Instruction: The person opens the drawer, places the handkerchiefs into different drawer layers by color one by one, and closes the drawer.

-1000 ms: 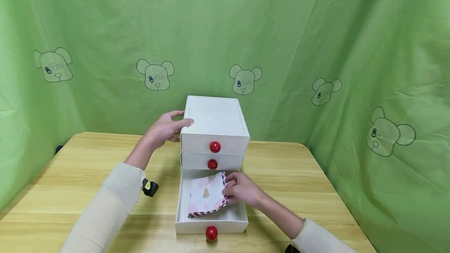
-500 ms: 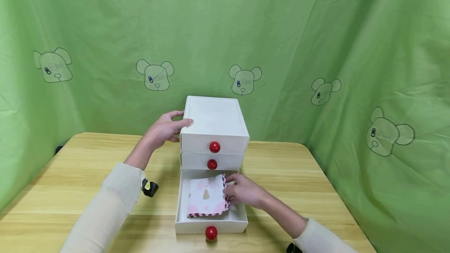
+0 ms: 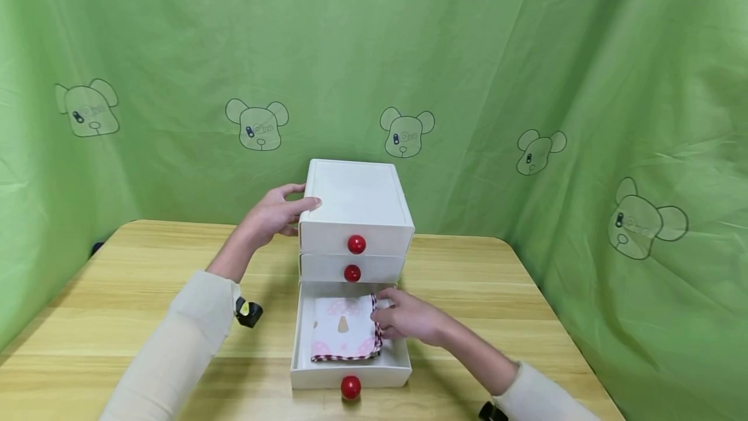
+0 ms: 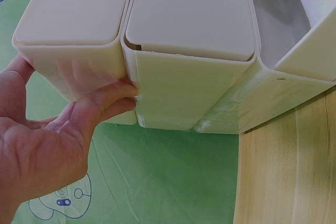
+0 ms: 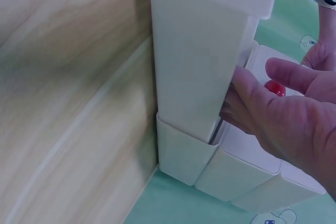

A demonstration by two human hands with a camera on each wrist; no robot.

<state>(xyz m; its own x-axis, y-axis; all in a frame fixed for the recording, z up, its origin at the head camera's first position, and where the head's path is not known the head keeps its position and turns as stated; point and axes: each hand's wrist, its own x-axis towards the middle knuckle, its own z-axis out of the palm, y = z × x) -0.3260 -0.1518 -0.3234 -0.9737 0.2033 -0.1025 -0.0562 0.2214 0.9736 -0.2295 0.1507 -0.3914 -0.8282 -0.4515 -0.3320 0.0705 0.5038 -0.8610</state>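
A white cabinet (image 3: 359,193) of three stacked drawers stands on the table. Its bottom drawer (image 3: 324,379) is pulled out, and the upper two are in. Inside the pulled-out drawer lies a folded cloth (image 3: 345,330), white with pink print and a dark red checked edging. My left hand (image 3: 270,216) rests against the cabinet's upper left side, thumb over the top edge. At the cloth's right edge is my right hand (image 3: 411,318), fingers inside the drawer; the right wrist view shows its thumb (image 5: 289,74) apart from the fingers, whose tips are hidden behind the drawer wall.
Each drawer front carries a round red knob (image 3: 350,387). The wooden table (image 3: 479,297) spreads out on both sides of the cabinet. A green curtain (image 3: 333,51) with bear-head prints hangs behind and beside it. Black straps (image 3: 248,312) show at the sleeves.
The cloth's right side, raised a second ago, has come down and now lies flatter in the drawer. My right hand has shifted slightly right and loosened; the left hand stays put.
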